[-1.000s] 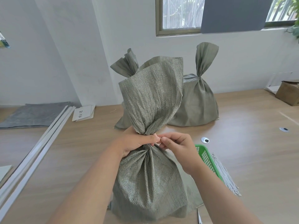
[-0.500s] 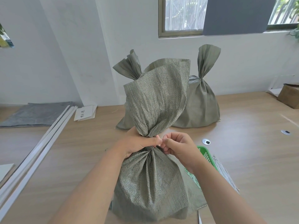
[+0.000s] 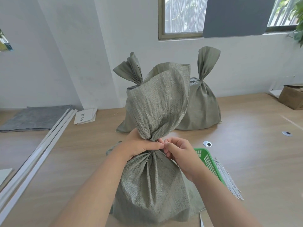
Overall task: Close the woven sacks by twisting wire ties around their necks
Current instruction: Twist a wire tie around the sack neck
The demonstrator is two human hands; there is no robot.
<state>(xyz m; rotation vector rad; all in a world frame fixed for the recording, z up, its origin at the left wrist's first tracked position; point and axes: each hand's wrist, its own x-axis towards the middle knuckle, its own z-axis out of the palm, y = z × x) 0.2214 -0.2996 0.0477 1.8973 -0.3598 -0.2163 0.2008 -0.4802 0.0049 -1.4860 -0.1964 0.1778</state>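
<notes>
Room: white wall with a window (image 3: 180, 15) behind a wide wooden desk (image 3: 246, 145).
Front sack: the front sack (image 3: 152, 185) stands upright on the near part of the desk, between the two forearms. Its neck is gathered and the open mouth flares above.
Left hand: the left hand (image 3: 139, 145) grips the gathered neck from the left side, with the fingers wrapped around it.
Right hand: the right hand (image 3: 180, 154) is at the right side of the neck. Its fingers are curled and the tips pinch together just beside the left thumb, I judge on a wire tie.
Back sacks: the left back sack (image 3: 126, 125) and the right back sack (image 3: 203, 108) stand behind, both with narrow cinched necks.
Supplies: a green basket (image 3: 208, 159) is just right of the front sack, and white spare ties (image 3: 227, 181) lie beside it.
Around: long white strips (image 3: 41, 145), a grey sheet (image 3: 32, 118) and papers (image 3: 85, 116) are on the left. A cardboard box (image 3: 293, 99) is at the far right.
Progress: two sacks look already closed. The third is gathered but its tie seems not yet finished, so what is left is to complete the twisting and let go.
Hidden: the wire tie itself is not visible between the fingers. The ties on the back sacks are too small to see. The right arm covers part of the basket.
</notes>
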